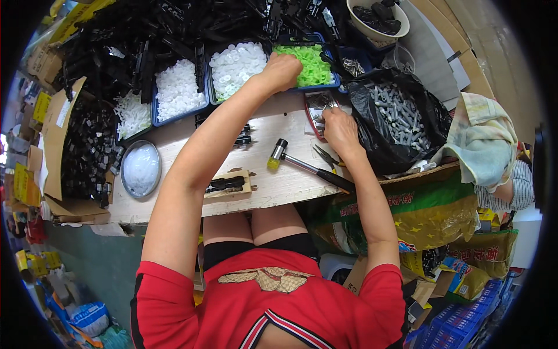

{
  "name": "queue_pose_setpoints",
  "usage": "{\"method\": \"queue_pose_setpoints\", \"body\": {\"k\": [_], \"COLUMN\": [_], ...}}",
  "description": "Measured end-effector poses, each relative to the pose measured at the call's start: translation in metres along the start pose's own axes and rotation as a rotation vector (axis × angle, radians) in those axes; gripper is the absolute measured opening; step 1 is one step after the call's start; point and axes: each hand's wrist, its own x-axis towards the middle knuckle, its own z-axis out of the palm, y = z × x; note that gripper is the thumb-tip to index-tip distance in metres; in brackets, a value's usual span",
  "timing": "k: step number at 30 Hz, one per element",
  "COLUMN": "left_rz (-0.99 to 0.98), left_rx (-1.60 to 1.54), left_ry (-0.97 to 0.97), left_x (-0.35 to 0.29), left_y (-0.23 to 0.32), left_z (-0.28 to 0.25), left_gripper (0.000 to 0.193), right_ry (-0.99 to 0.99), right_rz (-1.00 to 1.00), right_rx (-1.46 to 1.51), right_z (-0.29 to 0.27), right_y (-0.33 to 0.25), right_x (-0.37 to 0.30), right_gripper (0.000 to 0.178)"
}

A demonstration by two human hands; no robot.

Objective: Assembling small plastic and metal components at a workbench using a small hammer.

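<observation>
My left hand (283, 71) is curled at the left edge of a blue bin of bright green plastic pieces (311, 63). Its fingertips are mostly hidden, so what they hold cannot be made out. With fingers drawn together, my right hand (340, 131) reaches into a small red-rimmed tray (310, 116) of small metal parts. Just below it lie pliers (326, 156) and a hammer (299, 164) with a yellow face and black grip. Nearer me, a wooden block (228, 184) bears a black part. Several more black parts (244, 137) lie partly behind my left forearm.
Bins of white plastic pieces (181, 87) line the left back, before a heap of black parts (139, 35). A round dish (141, 168) and a cardboard box (61, 134) stand left. A black bag of grey screw-like pieces (401, 116) and a cloth (482, 136) are right.
</observation>
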Motion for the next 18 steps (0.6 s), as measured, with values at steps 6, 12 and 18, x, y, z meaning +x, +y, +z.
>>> {"method": "queue_pose_setpoints", "body": {"k": [6, 12, 18], "left_rz": [-0.248, -0.456, -0.48], "left_rx": [-0.73, -1.309, -1.688], "left_ry": [0.213, 0.197, 0.174], "left_x": [0.004, -0.01, -0.058], "left_y": [-0.014, -0.005, 0.022], "left_z": [-0.008, -0.019, -0.044], "left_gripper": [0.008, 0.01, 0.018], "right_ry": [0.041, 0.002, 0.19], "right_rz": [-0.012, -0.013, -0.019], "right_rx": [-0.036, -0.11, 0.34], "right_z": [0.002, 0.003, -0.008], "right_y": [0.003, -0.001, -0.002], "right_x": [0.0, -0.001, -0.013], "right_gripper": [0.013, 0.013, 0.011]}}
